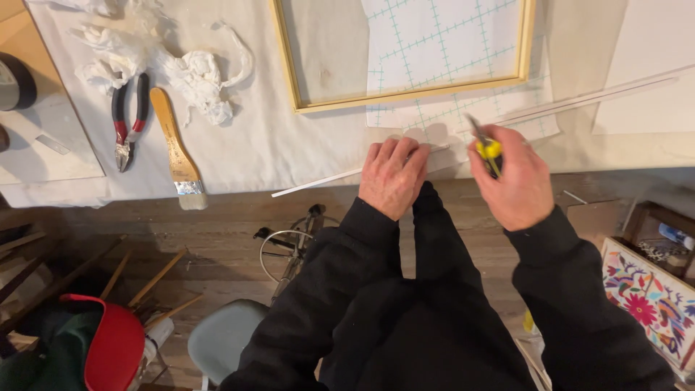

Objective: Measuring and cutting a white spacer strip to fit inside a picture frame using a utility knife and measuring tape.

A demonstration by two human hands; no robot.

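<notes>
Two hands work the thin white strip (340, 176) at the table edge — left hand (392, 176) pressed flat on it, right hand (510, 177) just beside gripping a yellow-handled knife (486, 147) — mid-cut, needing steady pressure.

Craft workshop: pliers (127, 119), paintbrush (176, 150), wooden frame (405, 97)

Along the counter's (289, 156) near edge, bare cloth lies open between the paintbrush (176, 148) and the white strip (326, 179). Farther back the wooden frame (405, 96) blocks the way (pliers (127, 123) and crumpled rags (195, 80) crowd the far left corner).
</notes>
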